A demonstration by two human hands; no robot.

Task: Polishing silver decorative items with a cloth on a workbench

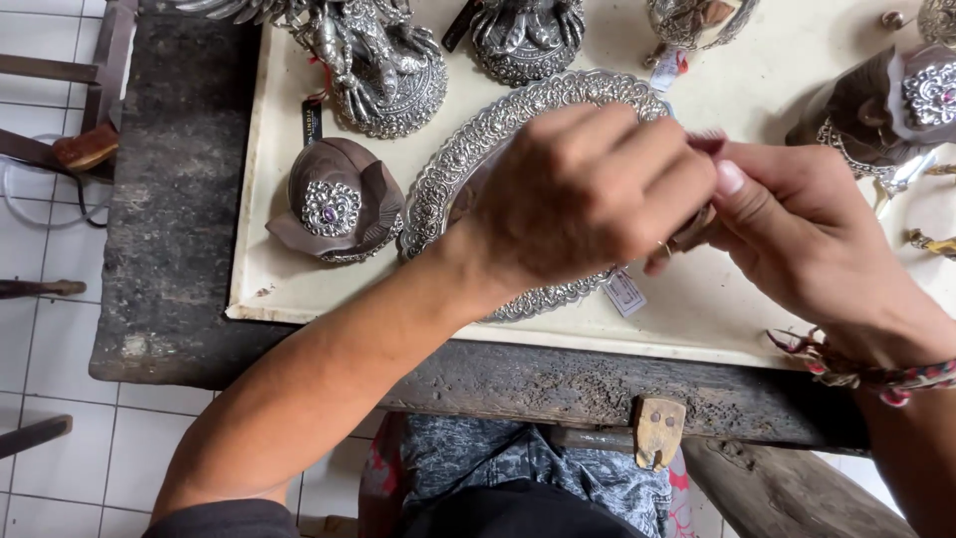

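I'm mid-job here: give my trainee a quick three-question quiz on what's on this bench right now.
1. True or false: the left hand and right hand meet above the silver tray.
2. What hangs below the tray's near rim? A) paper tag B) spoon C) key
3. Which wrist wears the woven bracelet?

Key: 1 true; 2 A; 3 right. What the fingers pinch is hidden.

I count two hands: my left hand [588,189] and right hand [797,224]. One embossed oval silver tray [468,159]. Two brown shell-shaped boxes with silver fittings, one at left [337,204], one at right [881,105]. Two silver figurines on ornate round bases [383,65] [525,35]. One small white price tag [624,292].
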